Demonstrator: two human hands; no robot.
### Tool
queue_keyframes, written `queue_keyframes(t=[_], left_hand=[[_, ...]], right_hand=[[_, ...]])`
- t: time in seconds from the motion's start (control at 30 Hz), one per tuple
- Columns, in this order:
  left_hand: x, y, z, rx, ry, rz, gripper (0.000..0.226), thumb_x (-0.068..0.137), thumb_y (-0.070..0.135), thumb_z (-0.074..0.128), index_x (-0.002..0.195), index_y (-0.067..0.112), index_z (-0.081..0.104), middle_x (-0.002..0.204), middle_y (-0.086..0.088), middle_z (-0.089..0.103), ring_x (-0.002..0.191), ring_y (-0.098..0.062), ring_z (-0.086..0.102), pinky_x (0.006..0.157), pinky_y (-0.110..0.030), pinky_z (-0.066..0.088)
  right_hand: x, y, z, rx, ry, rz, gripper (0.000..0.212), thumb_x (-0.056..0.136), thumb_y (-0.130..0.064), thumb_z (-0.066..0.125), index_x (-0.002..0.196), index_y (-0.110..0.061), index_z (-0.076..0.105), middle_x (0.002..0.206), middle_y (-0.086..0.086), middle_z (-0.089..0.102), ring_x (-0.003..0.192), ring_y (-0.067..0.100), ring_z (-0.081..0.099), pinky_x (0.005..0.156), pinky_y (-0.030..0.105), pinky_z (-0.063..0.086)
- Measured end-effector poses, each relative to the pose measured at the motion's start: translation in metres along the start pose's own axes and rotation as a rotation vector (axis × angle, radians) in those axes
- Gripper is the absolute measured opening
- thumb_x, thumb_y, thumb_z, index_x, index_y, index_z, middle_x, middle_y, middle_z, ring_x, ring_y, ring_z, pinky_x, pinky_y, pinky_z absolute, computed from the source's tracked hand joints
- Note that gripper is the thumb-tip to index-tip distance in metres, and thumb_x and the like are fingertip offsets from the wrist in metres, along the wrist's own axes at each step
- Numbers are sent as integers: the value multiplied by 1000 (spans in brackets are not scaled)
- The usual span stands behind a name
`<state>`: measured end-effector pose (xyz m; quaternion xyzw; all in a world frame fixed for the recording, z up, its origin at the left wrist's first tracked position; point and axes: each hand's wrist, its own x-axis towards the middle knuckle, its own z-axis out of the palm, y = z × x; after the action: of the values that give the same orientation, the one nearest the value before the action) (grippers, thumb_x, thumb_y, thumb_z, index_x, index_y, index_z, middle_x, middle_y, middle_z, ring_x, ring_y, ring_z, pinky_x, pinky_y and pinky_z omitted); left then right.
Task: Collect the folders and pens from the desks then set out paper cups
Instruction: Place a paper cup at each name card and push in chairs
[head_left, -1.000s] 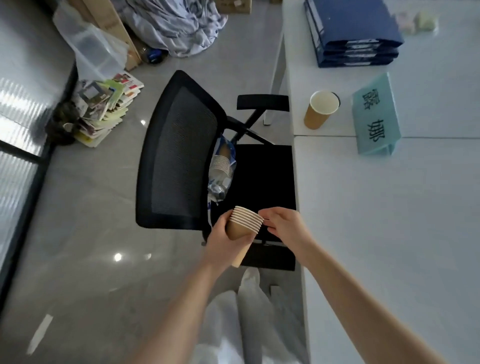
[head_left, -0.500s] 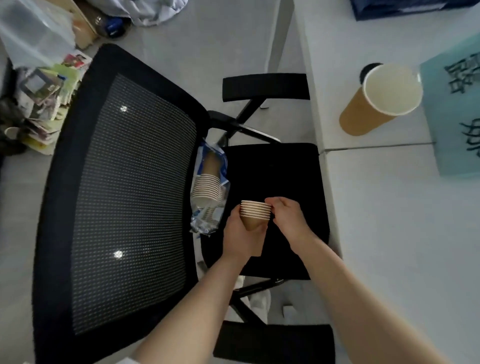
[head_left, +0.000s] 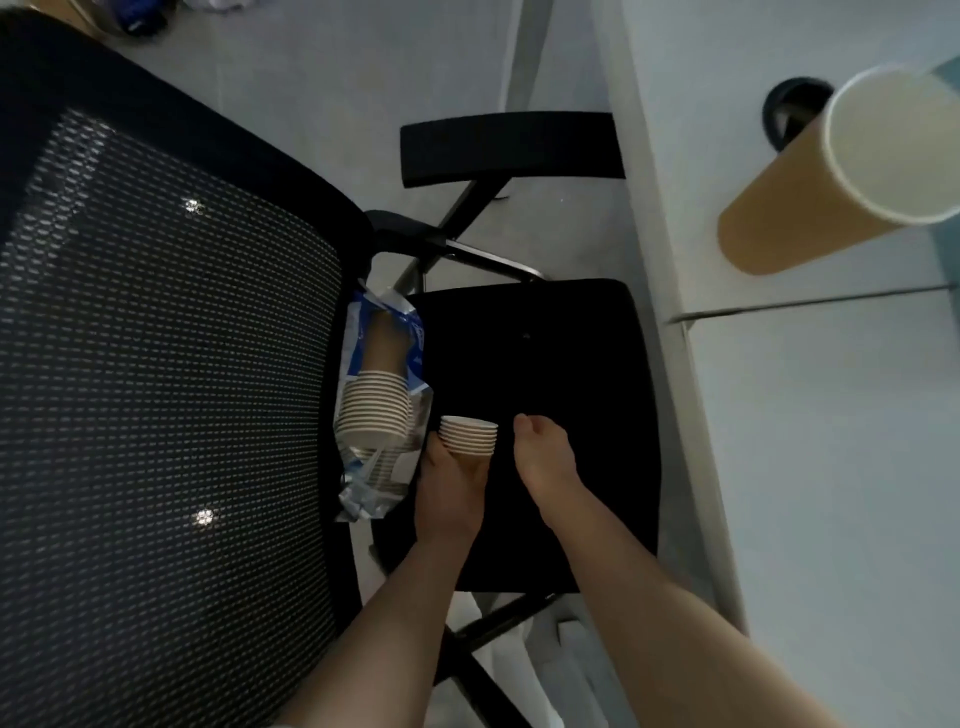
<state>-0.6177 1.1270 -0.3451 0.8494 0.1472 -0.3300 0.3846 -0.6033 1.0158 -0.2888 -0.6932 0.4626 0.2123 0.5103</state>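
My left hand (head_left: 449, 491) grips a short stack of brown paper cups (head_left: 468, 435) from below, holding it upright over the black chair seat (head_left: 550, 358). To the right of the stack is my right hand (head_left: 545, 460), a small gap away from it, with its fingers loosely curled and nothing in it. A torn blue and clear plastic bag (head_left: 382, 470) holding a longer stack of cups (head_left: 371, 408) leans on the seat against the backrest. One paper cup (head_left: 789, 208) stands on the white desk (head_left: 831, 467) at upper right.
The chair's black mesh backrest (head_left: 156, 364) fills the left side. Its armrest (head_left: 511, 150) sticks out beside the desk edge. A round cable hole (head_left: 792, 106) lies behind the single cup. Grey floor shows above the chair.
The view has moved closer over the chair. My right hand has come off the rim of the cup stack and now sits apart from it. My left hand still holds the stack.
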Motion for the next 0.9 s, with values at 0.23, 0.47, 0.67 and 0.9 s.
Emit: queue_keyframes(t=[0.23,0.47,0.67,0.9], left_hand=[[-46,7,-23,175,-65,-19,63,92,21,56,145,5,27,135,-16,52,118,-30,53,97,-42,48],[-120,46,-63,68,-70,81,45,91,14,55,135,15,45,120,-5,60,111,-24,59,88,-32,49],[-188,130,-66,299,220,698,43,92,19,56,134,13,48,145,-1,42,136,-15,40,108,-26,40],[-193,179,-9,779,-1,1034,70,92,46,31,150,5,30,161,-13,19,149,-30,15,117,-51,24]], right_hand=[[-59,-17,-37,-75,-89,-31,46,100,-21,41,145,-13,38,142,8,49,126,23,49,89,19,34],[-156,-55,-88,58,-85,-254,37,97,-21,48,134,-21,51,126,-7,62,114,5,56,85,8,43],[-185,-76,-165,244,139,-405,28,90,-7,56,115,-20,60,105,-6,70,99,8,65,93,32,53],[-147,-113,-231,265,340,-393,59,81,-21,74,132,-18,44,121,-2,58,107,15,59,94,35,51]])
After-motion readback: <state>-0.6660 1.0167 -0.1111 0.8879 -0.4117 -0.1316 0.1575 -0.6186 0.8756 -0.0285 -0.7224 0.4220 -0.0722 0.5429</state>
